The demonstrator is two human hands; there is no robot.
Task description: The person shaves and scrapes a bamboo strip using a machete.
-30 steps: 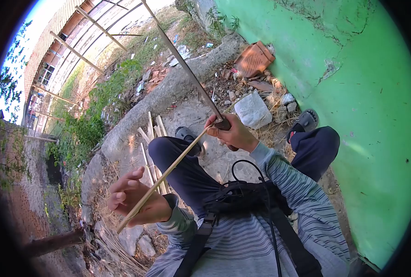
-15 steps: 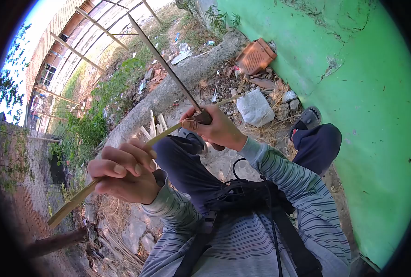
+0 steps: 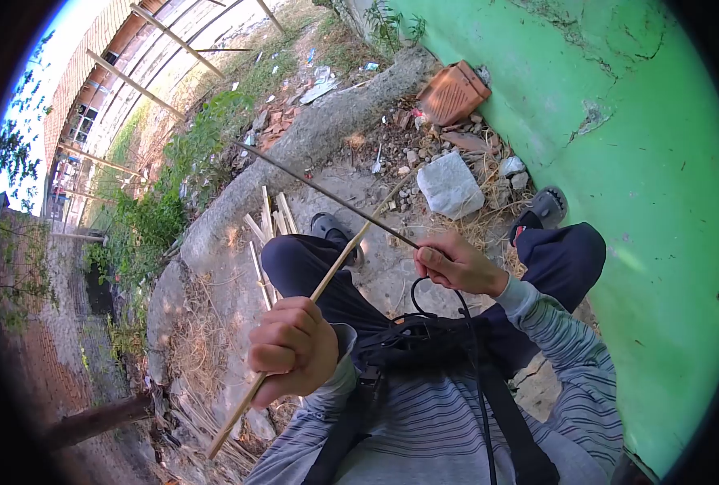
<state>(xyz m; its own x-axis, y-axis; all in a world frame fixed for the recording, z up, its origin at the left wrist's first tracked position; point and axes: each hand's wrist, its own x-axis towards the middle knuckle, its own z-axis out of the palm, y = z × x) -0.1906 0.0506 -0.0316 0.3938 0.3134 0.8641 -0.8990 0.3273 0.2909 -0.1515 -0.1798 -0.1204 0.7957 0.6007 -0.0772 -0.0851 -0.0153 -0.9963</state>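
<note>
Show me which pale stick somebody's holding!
The long stick gripped in the left hand, poking out both sides of the fist. The other pale sticks are bunched by the left knee, with no hand on them.

Daylight: bright. Sky (image 3: 56,61): overexposed, upper left. Green wall (image 3: 654,234): pale glare patches. Fisheye distortion at edges; 4 corners black.

Knife (image 3: 327,194) across wooden strip (image 3: 341,263)
</note>
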